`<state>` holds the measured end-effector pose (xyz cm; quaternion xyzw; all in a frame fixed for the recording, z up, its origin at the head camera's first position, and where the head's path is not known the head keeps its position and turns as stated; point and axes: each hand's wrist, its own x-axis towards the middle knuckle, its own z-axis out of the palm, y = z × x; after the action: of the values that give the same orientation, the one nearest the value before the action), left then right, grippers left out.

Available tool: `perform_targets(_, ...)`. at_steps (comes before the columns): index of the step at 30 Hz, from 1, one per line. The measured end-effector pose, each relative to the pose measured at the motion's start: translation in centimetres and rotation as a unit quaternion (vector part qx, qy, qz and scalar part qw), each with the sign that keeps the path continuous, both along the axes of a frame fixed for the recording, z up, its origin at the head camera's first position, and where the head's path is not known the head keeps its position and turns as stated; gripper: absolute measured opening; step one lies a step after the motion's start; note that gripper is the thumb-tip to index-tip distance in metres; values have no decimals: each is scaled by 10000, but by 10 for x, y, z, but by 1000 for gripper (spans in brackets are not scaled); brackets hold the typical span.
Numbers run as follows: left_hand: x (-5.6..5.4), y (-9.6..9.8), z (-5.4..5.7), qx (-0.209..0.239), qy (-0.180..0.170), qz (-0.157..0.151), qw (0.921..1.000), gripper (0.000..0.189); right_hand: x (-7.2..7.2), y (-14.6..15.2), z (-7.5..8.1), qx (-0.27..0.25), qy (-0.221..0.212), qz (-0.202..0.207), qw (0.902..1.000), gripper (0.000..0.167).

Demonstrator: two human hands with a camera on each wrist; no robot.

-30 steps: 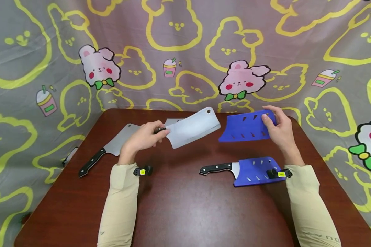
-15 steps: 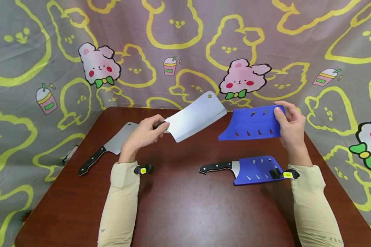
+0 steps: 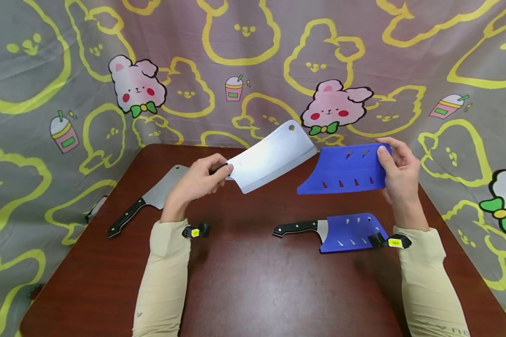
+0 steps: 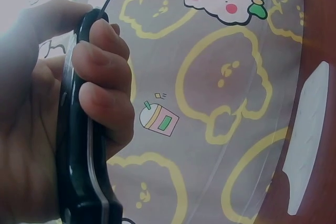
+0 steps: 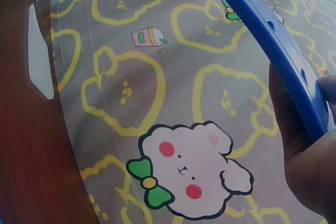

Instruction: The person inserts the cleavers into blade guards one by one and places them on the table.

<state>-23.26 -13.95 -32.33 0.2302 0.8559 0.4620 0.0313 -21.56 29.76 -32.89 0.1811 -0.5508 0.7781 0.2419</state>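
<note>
Since one second ago, the broad, silvery steel cleaver (image 3: 274, 157) has risen, and the held end of the blue, slotted plastic sheath (image 3: 346, 171) has shifted rightward. My left hand (image 3: 198, 180) curls its fingers round the cleaver's black, riveted handle (image 4: 79, 145); my right hand (image 3: 400, 173) pinches the sheath's outer end between thumb and fingers. I judge that these grips leave the blade bare and the sheath's curved end free to face it. Blade at centre, sheath right of centre, they sit close; whether they touch I cannot tell. Below the sheath lies a sheathed, black-handled cleaver (image 3: 335, 232); at frame left, a bare, black-handled cleaver (image 3: 158, 192). My left wrist view shows my wrap round the handle, mostly hidden from the head view, plus a pale, flat, blade-shaped piece (image 4: 310, 135) on the reddish-brown table (image 3: 253, 290), which the head view lacks.
</note>
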Motion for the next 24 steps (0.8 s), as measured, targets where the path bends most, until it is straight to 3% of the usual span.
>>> perform_targets(10,2,2,1,-112,-120,19,9999,25,2,-3,-1,394,136,-101,9991,26)
perform_targets(18,2,4,1,-145,235,-131,9995,25,-1,-4,-2,284,188,-242,9991,26)
perform_targets(24,5,5,3,-162,363,-402,9984,30,-1,-3,-1,-93,168,-263,9995,26)
